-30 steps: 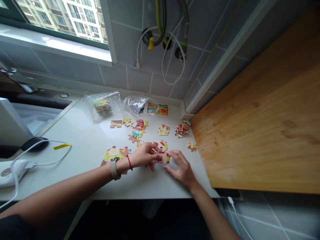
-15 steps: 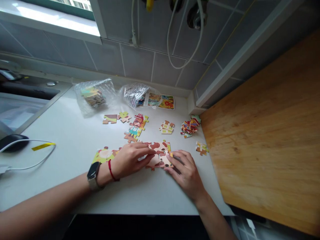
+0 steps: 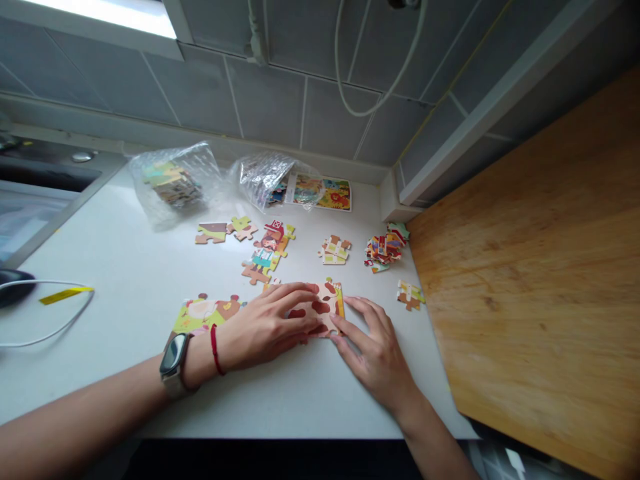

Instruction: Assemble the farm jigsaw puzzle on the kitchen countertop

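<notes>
A joined section of jigsaw puzzle [image 3: 324, 307], cream with brown patches and a yellow right edge, lies flat on the counter. My left hand [image 3: 280, 321] rests palm down across its left part, fingers stretched out and hiding some pieces. At the section's right side is my right hand [image 3: 373, 343], its fingers apart and the fingertips touching the edge. Left of my left wrist lies another joined section [image 3: 205, 313], green with animal figures, partly covered by that wrist. Behind my left hand is a section with a figure in a red hat [image 3: 267, 250].
Loose puzzle pieces [image 3: 335, 250] and a heap of pieces [image 3: 385, 248] lie behind my right hand. Two plastic bags [image 3: 173, 183] and a picture card [image 3: 335, 193] are near the tiled wall. A wooden panel [image 3: 525, 267] borders the right; a white cable [image 3: 80, 327] lies left.
The gap in the cow-patterned section has closed and its pieces now sit flush. My left hand has flattened over it. The camera view has shifted slightly.
</notes>
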`<act>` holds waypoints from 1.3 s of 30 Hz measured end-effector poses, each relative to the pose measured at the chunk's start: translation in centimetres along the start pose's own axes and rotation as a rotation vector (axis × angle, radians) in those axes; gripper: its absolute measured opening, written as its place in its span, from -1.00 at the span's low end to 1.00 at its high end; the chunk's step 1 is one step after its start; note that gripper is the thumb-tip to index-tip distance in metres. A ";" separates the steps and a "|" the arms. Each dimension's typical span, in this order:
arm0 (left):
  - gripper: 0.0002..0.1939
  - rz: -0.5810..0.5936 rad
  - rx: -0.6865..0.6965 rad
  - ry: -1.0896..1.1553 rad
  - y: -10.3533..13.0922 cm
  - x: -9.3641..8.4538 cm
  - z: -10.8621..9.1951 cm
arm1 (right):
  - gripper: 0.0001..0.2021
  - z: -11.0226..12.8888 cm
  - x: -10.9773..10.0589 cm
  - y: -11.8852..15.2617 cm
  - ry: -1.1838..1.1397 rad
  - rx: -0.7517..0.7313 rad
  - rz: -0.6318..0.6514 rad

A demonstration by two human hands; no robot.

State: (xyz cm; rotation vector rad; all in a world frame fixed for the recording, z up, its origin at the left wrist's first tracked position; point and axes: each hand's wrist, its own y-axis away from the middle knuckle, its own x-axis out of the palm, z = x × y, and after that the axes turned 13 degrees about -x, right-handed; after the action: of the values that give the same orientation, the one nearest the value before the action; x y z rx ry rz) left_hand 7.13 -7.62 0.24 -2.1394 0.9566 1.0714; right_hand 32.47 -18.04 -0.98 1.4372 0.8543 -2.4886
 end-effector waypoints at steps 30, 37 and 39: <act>-0.60 0.076 -0.033 -0.100 0.3 0.0 0.4 | -0.77 0.3 -0.3 0.0 -0.025 0.050 0.023; -0.59 0.077 -0.036 -0.107 0.4 0.1 0.4 | -0.64 0.2 -0.1 0.0 -0.043 0.045 -0.014; -0.60 0.082 -0.036 -0.117 0.4 0.2 0.4 | -0.65 0.2 -0.1 0.0 -0.039 0.045 -0.011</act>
State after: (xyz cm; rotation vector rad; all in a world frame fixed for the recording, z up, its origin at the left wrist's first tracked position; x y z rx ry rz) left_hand 6.69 -7.59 -0.18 -2.0561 0.9841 1.2486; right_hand 32.39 -18.20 -0.80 1.3963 0.8054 -2.5510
